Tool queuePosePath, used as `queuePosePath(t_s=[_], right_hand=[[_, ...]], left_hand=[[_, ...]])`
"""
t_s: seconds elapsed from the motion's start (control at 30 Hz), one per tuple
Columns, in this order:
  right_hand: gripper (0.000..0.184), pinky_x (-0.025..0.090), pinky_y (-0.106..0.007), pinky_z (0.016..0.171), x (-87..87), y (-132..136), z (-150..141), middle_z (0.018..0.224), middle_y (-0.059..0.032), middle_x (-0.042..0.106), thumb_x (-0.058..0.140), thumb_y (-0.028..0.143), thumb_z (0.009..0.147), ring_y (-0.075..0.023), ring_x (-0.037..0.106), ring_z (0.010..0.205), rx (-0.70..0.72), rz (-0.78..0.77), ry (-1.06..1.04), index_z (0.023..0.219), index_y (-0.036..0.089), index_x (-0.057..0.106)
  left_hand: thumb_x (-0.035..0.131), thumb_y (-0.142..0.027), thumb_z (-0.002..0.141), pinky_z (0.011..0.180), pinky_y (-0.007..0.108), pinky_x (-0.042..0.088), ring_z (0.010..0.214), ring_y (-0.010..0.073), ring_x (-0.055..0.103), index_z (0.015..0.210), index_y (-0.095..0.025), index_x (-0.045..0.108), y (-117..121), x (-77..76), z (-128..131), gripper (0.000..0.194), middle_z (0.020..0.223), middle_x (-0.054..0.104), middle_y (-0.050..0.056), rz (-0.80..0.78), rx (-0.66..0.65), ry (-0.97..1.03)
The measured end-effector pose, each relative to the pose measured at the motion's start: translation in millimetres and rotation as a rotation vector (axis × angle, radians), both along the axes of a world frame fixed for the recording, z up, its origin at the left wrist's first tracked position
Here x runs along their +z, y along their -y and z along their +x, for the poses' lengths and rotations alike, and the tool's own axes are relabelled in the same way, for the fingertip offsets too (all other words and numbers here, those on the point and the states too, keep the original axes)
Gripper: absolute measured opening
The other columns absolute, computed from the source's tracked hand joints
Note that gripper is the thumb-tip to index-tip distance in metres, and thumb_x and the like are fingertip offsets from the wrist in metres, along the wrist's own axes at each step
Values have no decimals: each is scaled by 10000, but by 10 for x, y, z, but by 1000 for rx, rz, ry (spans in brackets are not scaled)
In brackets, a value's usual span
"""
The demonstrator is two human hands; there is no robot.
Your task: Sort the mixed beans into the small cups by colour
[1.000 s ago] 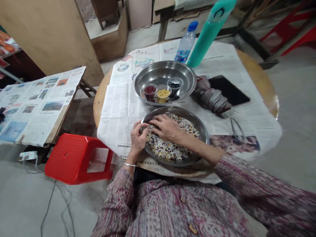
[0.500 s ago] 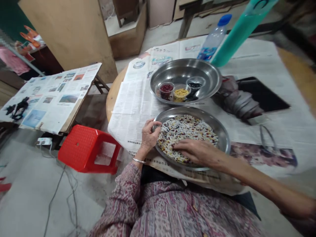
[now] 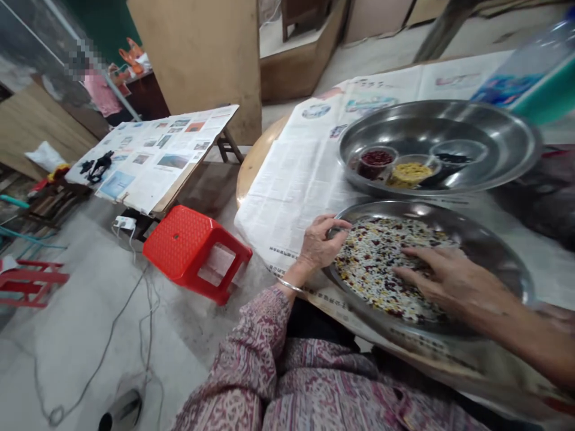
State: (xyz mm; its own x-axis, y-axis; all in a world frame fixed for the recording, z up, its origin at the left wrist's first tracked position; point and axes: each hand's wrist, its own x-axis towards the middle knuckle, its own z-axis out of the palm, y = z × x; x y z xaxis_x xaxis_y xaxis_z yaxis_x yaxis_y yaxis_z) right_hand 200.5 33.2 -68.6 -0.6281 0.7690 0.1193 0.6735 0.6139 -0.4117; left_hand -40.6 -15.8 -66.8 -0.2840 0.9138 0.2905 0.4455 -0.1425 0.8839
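A steel pan (image 3: 494,251) holding mixed white, red and yellow beans (image 3: 377,263) sits at the near edge of a round table covered in newspaper (image 3: 291,185). My left hand (image 3: 320,242) grips the pan's left rim, fingers curled over it. My right hand (image 3: 449,281) lies on the beans with the fingers stretched toward the left. Behind it, a second steel pan (image 3: 494,129) carries three small cups: red beans (image 3: 376,159), yellow beans (image 3: 408,173) and black beans (image 3: 453,158).
A red plastic stool (image 3: 193,248) stands on the floor left of the table. Beyond it is a low table covered with newspaper (image 3: 153,155). A power strip and cables (image 3: 126,224) lie on the floor. A water bottle (image 3: 512,84) and a teal flask (image 3: 552,96) stand at the far right.
The view has swung left and closer. My right hand has shifted across the beans toward the pan's right side. My left hand stays on the rim.
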Motion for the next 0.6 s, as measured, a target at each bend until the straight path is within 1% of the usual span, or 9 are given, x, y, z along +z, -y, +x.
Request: queuePosePath(t_s=[0.07,0.17,0.23,0.3,0.33,0.4,0.5,0.53,0.6], right_hand=[[326,572,-441,769,28,104,-148,1006,-144,739,548,446,847,-296,706,860,45,-113,-95,1051,239,694],[270,576,-405,707,162,277,-385,974,-119,750,573,433,833,-272,716,799,124,-257,-211,990,260,708],[262,581,-385,699,229,366,-486,1003,-120,756,577,438,841,-265,727,817,209,-316,-226,977,265,720],[258,587,-381,729,229,386,-500,1035,-114,762,571,438,850,-264,737,852,271,-345,-209,978,277,728],[258,587,-390,753,202,356,-472,1045,-110,764,566,438,851,-266,738,866,270,-334,-195,979,286,729],[262,575,-427,809,110,213,-354,1071,-116,761,560,441,840,-283,728,902,203,-253,-160,980,302,732],[304,535,-480,888,-58,-138,-122,1182,-151,730,536,485,842,-320,683,1048,33,-38,-72,979,302,735],[339,525,-497,892,-104,-248,-58,1165,-172,728,499,525,854,-334,666,1071,-33,50,-40,941,294,733],[430,520,-515,876,-161,-382,23,1114,-203,727,437,596,876,-347,648,1079,-87,159,39,905,281,728]], left_hand=[[676,-71,849,1081,352,486,1196,216,635,916,-178,741,-5,-16,2,142,1097,708,83,-5,-7,-17],[667,-77,863,1104,363,479,1226,218,622,920,-191,743,-9,-35,9,149,1074,722,73,-4,-17,-26],[661,-78,866,1119,367,474,1240,221,617,929,-195,749,-14,-52,16,159,1060,729,72,-2,-19,-26],[654,-79,869,1128,372,472,1246,223,618,945,-201,755,-21,-73,24,176,1068,728,70,-8,-16,-25],[653,-79,869,1130,372,473,1250,222,618,952,-205,755,-24,-84,29,182,1078,726,69,-13,-11,-22],[655,-73,865,1129,365,477,1257,218,617,951,-206,750,-30,-99,40,184,1101,718,67,-18,-2,-12],[673,-57,853,1109,339,489,1243,210,623,925,-199,735,-35,-106,54,171,1115,709,70,-18,0,3],[680,-51,848,1099,325,491,1230,208,629,916,-195,732,-35,-105,57,167,1115,708,78,-11,5,8],[692,-46,843,1083,306,495,1212,208,636,908,-188,730,-35,-100,57,161,1108,710,94,5,7,14]])
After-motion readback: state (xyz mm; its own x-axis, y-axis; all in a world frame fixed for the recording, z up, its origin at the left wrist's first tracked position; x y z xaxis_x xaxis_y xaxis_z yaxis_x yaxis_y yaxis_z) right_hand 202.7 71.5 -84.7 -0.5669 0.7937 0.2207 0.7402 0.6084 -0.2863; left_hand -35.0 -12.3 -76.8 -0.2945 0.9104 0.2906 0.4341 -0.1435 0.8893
